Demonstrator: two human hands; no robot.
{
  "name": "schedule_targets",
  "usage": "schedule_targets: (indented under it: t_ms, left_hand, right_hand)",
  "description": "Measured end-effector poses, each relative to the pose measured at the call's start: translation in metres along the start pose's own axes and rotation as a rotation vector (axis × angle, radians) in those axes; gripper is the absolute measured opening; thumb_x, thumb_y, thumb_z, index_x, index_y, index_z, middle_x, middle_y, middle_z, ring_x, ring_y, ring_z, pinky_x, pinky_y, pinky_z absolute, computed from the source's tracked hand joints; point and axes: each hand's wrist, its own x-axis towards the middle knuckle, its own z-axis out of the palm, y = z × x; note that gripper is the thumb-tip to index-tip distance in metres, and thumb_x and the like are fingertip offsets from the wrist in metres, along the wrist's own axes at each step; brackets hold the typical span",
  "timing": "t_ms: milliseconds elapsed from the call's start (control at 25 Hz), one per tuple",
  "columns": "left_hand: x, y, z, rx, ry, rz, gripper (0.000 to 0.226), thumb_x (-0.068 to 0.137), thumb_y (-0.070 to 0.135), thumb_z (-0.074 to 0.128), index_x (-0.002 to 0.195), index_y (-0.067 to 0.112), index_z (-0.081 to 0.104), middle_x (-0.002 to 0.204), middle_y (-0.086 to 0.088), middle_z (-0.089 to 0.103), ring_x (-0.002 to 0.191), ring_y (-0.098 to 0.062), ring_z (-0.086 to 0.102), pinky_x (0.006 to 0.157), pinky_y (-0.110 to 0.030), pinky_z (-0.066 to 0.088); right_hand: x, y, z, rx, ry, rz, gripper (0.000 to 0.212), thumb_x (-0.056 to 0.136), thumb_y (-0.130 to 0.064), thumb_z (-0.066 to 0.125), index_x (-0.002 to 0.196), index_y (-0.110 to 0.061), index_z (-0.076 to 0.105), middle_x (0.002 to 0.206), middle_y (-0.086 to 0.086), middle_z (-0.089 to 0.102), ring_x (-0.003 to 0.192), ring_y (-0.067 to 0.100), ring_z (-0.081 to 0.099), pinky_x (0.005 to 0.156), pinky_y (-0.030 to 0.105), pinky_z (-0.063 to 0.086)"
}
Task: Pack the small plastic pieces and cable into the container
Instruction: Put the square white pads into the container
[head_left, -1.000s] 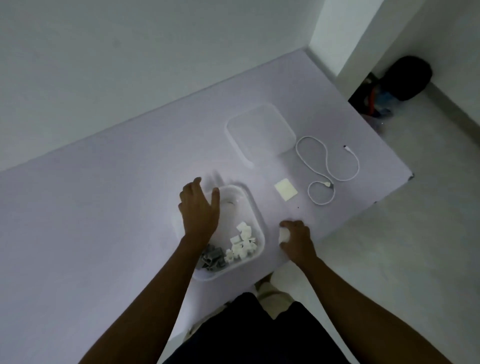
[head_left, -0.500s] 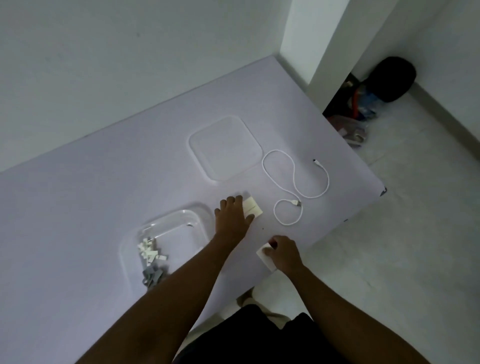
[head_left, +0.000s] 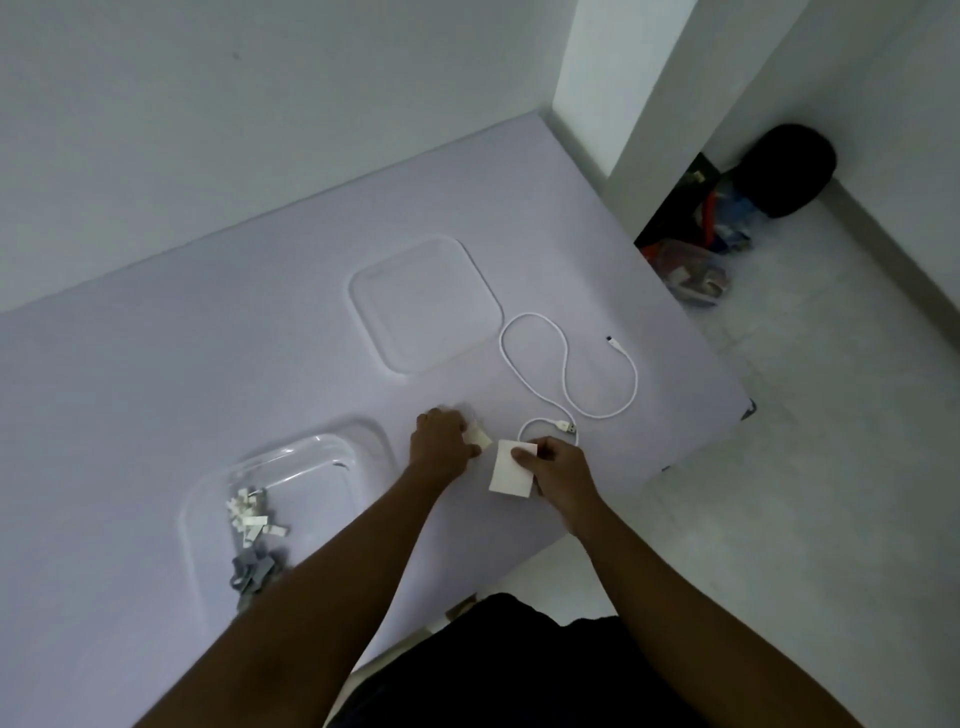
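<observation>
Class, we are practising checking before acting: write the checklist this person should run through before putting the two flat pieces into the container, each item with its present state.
1. Container uncovered, room inside: ok.
2. Lid lies apart from it: ok.
3. Right hand pinches the white flat piece: ok.
4. Left hand grips the small cream piece: cannot tell, fingers cover it.
5. Cable packed: not ok, it lies on the table.

A plain room, seemingly a home: bare white walls (head_left: 260, 130), a lavender table (head_left: 208, 364) in the corner, a black bag (head_left: 789, 171) and floor clutter (head_left: 696, 265) at upper right.
</observation>
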Motion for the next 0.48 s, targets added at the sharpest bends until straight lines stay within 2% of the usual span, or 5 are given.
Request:
schedule_targets:
  t_ms: [80,160,280,400,480]
  left_hand:
    - [-0.008,0.005,-0.009,-0.16,0.033,-0.015,0.023,0.082,0.031,0.071,0.09,0.01,0.064,0.095,-0.009,0.067,0.09,-0.027,0.064,0.074,-0.035,0.051]
    - [-0.021,0.009,-0.033,-0.323,0.124,-0.08,0.022,0.088,0.03,0.064,0.087,0.008,0.061,0.087,-0.007,0.064,0.082,-0.026,0.061,0.067,-0.031,0.044]
    - [-0.047,-0.006,-0.085,-0.504,0.318,-0.166,0.025,0.093,0.028,0.06,0.083,0.006,0.058,0.078,-0.005,0.059,0.072,-0.023,0.055,0.065,-0.029,0.039]
    - [-0.08,-0.061,-0.122,-0.573,0.406,-0.243,0.029,0.095,0.026,0.057,0.072,0.011,0.052,0.073,-0.006,0.059,0.074,-0.029,0.061,0.064,-0.033,0.043]
    - [-0.107,-0.108,-0.13,-0.52,0.416,-0.317,0.032,0.096,0.027,0.054,0.075,0.004,0.056,0.075,-0.013,0.063,0.075,-0.031,0.062,0.063,-0.033,0.041]
  right_hand:
    - [0.0,-0.012,0.005,0.023,-0.017,-0.013,0.006,0.087,-0.018,0.075,0.086,-0.017,0.069,0.074,0.001,0.069,0.063,0.015,0.062,0.05,0.024,0.043]
    - [-0.004,-0.023,0.011,0.073,-0.04,-0.014,0.005,0.088,-0.017,0.074,0.089,-0.014,0.07,0.066,0.002,0.064,0.054,0.013,0.054,0.048,0.025,0.041]
    - [-0.01,-0.042,0.028,0.117,-0.126,-0.024,0.005,0.089,-0.015,0.072,0.093,-0.012,0.072,0.065,0.008,0.065,0.053,0.017,0.053,0.047,0.028,0.04]
    - [-0.02,-0.069,0.064,0.049,-0.249,-0.092,0.006,0.088,-0.014,0.072,0.092,-0.01,0.074,0.07,0.012,0.069,0.054,0.021,0.056,0.046,0.029,0.039]
    - [-0.03,-0.088,0.097,-0.058,-0.371,-0.184,0.008,0.088,-0.013,0.071,0.093,-0.008,0.074,0.072,0.013,0.072,0.053,0.022,0.06,0.044,0.027,0.04]
